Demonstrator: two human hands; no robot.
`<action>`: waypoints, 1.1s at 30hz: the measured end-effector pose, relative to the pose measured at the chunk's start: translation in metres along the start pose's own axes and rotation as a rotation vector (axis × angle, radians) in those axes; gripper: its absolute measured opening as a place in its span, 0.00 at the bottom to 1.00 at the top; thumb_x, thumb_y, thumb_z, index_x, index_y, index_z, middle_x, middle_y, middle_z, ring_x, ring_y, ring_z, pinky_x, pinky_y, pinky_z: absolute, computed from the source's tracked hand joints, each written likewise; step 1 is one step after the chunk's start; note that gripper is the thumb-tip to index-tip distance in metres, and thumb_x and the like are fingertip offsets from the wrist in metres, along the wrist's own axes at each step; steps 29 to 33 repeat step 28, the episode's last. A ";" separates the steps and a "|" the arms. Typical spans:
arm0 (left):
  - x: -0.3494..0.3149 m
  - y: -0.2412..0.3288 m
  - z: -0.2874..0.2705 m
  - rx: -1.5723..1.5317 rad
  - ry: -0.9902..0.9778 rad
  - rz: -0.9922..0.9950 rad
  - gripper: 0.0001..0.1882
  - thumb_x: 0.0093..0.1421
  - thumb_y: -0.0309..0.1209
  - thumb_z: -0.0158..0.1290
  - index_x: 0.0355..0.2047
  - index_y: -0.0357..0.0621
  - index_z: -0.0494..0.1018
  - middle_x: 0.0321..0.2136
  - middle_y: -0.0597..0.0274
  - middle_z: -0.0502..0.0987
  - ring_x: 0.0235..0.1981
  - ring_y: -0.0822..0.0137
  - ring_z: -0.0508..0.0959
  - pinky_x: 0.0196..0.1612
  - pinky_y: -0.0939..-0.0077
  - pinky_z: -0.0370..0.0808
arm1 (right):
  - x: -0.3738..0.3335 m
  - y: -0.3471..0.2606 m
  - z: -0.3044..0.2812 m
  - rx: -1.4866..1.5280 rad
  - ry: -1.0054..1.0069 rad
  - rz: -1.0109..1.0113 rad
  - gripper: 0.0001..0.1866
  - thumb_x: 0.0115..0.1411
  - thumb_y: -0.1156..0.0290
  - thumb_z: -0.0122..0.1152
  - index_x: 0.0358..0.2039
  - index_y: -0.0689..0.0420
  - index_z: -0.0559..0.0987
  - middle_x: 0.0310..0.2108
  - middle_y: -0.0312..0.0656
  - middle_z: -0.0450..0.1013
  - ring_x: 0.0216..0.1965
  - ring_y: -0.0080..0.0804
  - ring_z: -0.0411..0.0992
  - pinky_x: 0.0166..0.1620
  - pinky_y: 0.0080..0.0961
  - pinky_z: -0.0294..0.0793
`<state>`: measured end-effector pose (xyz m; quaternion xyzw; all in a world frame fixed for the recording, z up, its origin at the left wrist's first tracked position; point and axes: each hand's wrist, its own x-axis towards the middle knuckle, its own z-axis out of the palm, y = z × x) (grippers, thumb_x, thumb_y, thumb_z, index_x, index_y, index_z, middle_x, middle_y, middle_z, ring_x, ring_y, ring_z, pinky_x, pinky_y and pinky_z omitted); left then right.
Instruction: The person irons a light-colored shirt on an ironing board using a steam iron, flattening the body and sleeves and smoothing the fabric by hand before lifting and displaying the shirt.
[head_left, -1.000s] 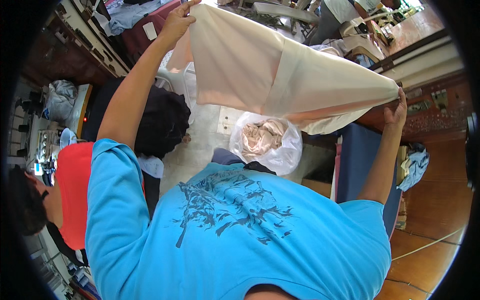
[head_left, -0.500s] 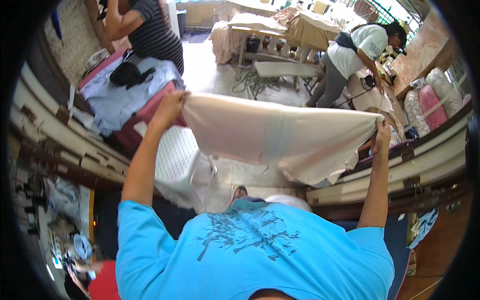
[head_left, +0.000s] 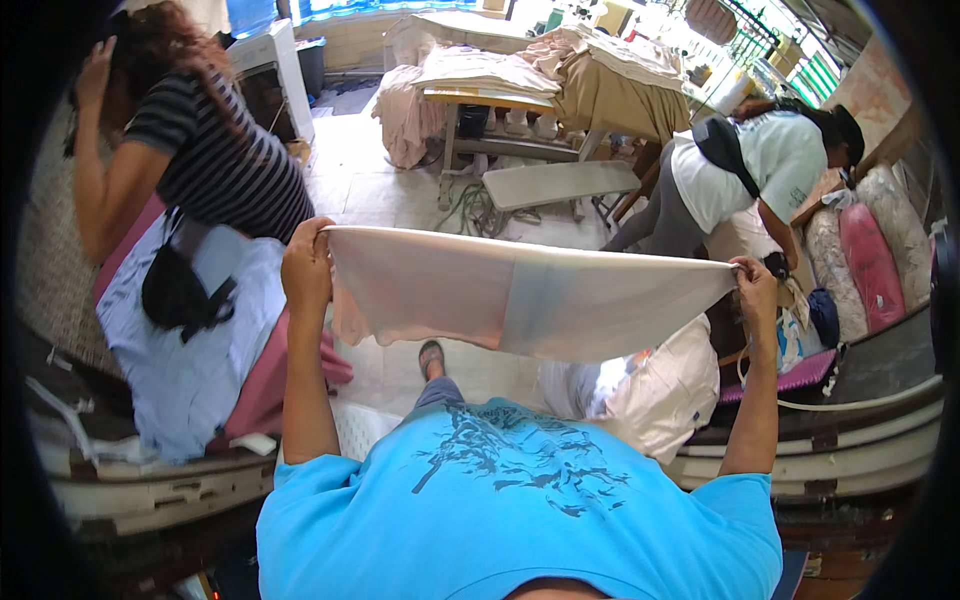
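A wide pale pink cloth [head_left: 425, 295] with a light bluish band hangs in front of me, its top edge stretched almost straight. My left hand [head_left: 306, 268] pinches the top left corner. At the opposite corner, the fingers of my right hand [head_left: 756, 290] are closed on the same edge. The lower edge sags loosely, wavy near its left end. Behind and below its right part lies a cream fabric heap [head_left: 665, 395].
To the left, a person in a striped shirt [head_left: 235, 145] stands by a table with light blue cloth [head_left: 130, 320] and a black bag [head_left: 180, 290]. Another person in white [head_left: 745, 165] bends at right. Ahead are a low padded board [head_left: 560, 185] and a fabric-covered table [head_left: 480, 72].
I have moved forward toward the room, cloth still held between both hands. The white plastic chair has slid mostly beneath me, and the cream heap has come into view.
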<state>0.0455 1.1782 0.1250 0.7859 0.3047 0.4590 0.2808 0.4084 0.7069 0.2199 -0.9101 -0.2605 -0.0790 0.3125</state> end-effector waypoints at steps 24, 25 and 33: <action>0.696 -0.192 0.316 0.079 -0.115 0.001 0.13 0.63 0.35 0.43 0.35 0.42 0.74 0.23 0.68 0.76 0.26 0.77 0.76 0.32 0.82 0.71 | 0.783 -0.065 0.330 0.349 0.142 -0.164 0.12 0.62 0.64 0.50 0.36 0.59 0.76 0.28 0.35 0.75 0.27 0.20 0.72 0.34 0.19 0.73; 0.738 -0.190 0.327 0.175 -0.109 0.098 0.14 0.64 0.37 0.42 0.37 0.43 0.74 0.24 0.69 0.76 0.30 0.77 0.77 0.35 0.81 0.72 | 0.830 -0.058 0.329 0.251 0.260 -0.237 0.12 0.62 0.65 0.50 0.35 0.59 0.76 0.29 0.36 0.75 0.28 0.20 0.72 0.36 0.19 0.73; 0.797 -0.206 0.351 0.084 -0.028 0.165 0.18 0.65 0.43 0.41 0.38 0.46 0.76 0.27 0.71 0.76 0.26 0.80 0.69 0.32 0.84 0.68 | 0.912 -0.079 0.346 0.730 0.123 -0.525 0.15 0.59 0.64 0.54 0.43 0.57 0.76 0.35 0.39 0.77 0.36 0.24 0.74 0.42 0.19 0.72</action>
